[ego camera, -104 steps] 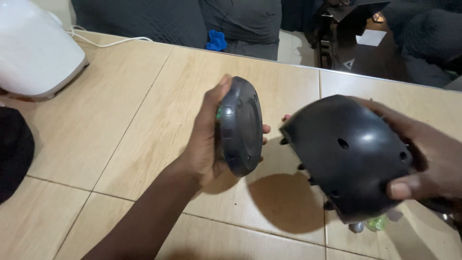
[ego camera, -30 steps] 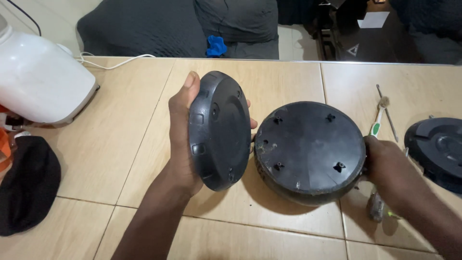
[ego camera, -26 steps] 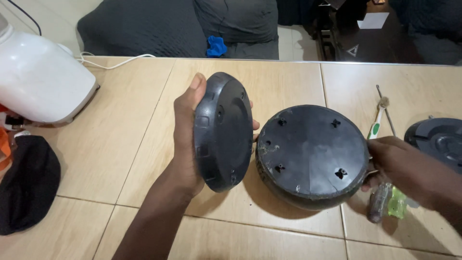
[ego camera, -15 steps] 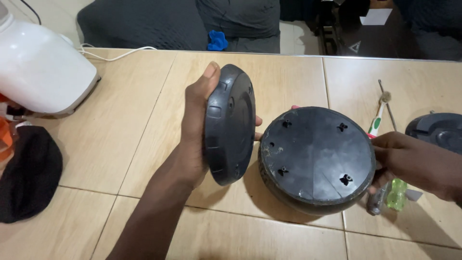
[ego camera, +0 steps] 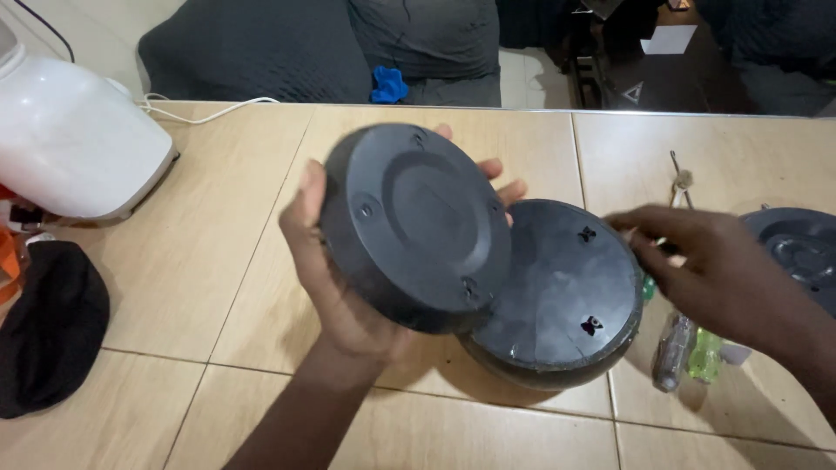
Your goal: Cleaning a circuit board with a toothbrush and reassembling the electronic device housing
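At the far left I see a black cloth [ego camera: 48,326] lying soft and crumpled on the tan tiled tabletop [ego camera: 200,261], and above it a glossy white plastic appliance [ego camera: 74,139], rounded and cut off by the frame edge. Moving in, my left hand [ego camera: 335,270] is wrapped around the rim of a round black plastic cover [ego camera: 414,226], thumb on the near side and fingertips showing past the far edge; its matte face has a raised ring and small screw holes. It is tilted up and overlaps a second piece, a domed black plastic base [ego camera: 557,296] resting on the tabletop, scuffed and dusty, with small slots. My right hand [ego camera: 710,270] hovers by the base's right edge, fingers loosely spread; it is blurred, so I cannot tell whether it touches. Under it lie a screwdriver [ego camera: 672,352] and something green, partly hidden. Another dark round part [ego camera: 797,252] is cut off at right.
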